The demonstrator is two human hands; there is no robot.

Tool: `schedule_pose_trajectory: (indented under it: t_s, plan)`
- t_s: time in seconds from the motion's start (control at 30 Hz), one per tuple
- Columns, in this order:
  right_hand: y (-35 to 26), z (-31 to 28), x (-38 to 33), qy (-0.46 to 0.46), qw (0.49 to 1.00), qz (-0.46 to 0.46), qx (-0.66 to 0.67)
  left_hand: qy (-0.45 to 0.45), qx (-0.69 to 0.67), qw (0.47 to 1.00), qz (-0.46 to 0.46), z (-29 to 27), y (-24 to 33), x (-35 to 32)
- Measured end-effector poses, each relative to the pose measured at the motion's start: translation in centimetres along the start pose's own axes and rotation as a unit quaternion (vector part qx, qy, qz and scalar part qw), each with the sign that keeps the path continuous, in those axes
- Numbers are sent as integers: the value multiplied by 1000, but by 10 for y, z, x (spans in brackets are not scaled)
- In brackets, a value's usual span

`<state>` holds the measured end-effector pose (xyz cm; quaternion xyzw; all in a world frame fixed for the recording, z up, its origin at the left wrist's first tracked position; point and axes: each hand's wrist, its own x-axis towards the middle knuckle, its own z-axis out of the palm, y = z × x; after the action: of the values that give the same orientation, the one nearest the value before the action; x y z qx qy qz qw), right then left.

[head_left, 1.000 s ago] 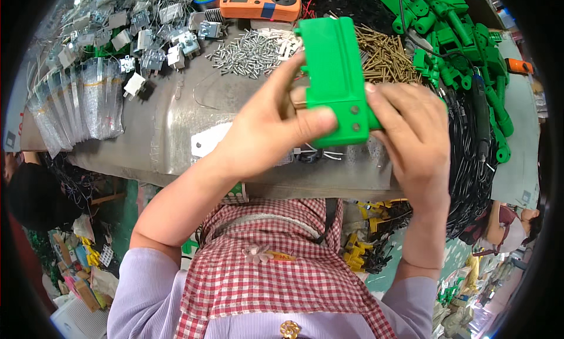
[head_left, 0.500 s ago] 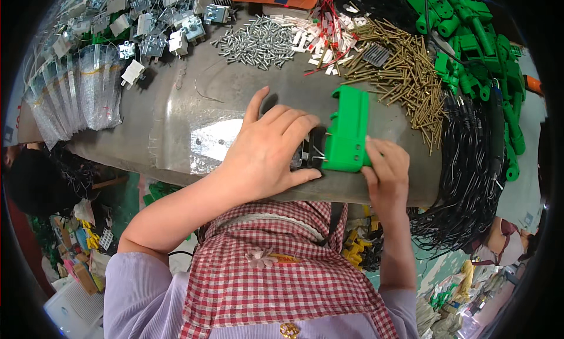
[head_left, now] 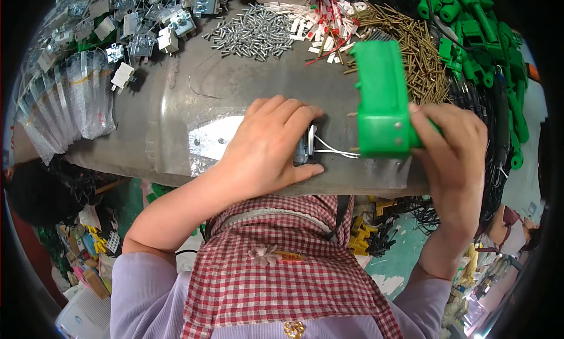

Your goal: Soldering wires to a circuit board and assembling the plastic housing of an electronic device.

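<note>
Looks like you've swung the green housing [head_left: 382,83] up and away to the right since half a second ago, and your right hand [head_left: 455,139] went along with it, while your left hand [head_left: 264,142] has barely budged. Taking the white pointed plate [head_left: 210,133] as the landmark: your left forearm [head_left: 182,207] runs up from below it, and that hand lies palm down over its right end, knuckles up. Fingers are side by side and bent at the tips, thumb stuck well out from them, with a metal part [head_left: 311,140] showing in that gap; palm's in the way, so can't tell if you're actually gripping it. Two white leads [head_left: 335,151] poke out rightward, farther from the plate, and I can't tell if their ends touch the housing. Your right forearm [head_left: 443,245] rises well to the right of the plate, wrist bent inward, fingers closed round the housing's lower right end. Bit blurry, but the housing's upright, well right of the plate, with the brass screws [head_left: 420,57] beyond it.
</note>
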<state>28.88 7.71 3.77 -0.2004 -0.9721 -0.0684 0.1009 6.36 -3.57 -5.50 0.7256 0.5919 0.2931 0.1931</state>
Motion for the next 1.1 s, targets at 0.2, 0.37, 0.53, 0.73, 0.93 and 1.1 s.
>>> schedule_pose_trajectory:
  t_s: [0.2,0.37,0.53,0.73,0.93,1.1]
  plan:
    - [-18,18,12,-57,998,-16,30,39,-11,999,19,2,-3,-1]
    - [-21,39,1,-41,996,7,75,29,-12,999,24,4,-7,0]
    - [-43,74,-33,53,989,103,92,30,11,999,0,12,5,8]
    - [86,43,-33,184,959,216,19,62,83,995,6,8,7,1]
    - [199,-24,-103,-11,823,549,-142,64,76,995,23,11,6,3]
    - [152,0,-114,339,724,481,359,19,71,997,13,10,11,-1]
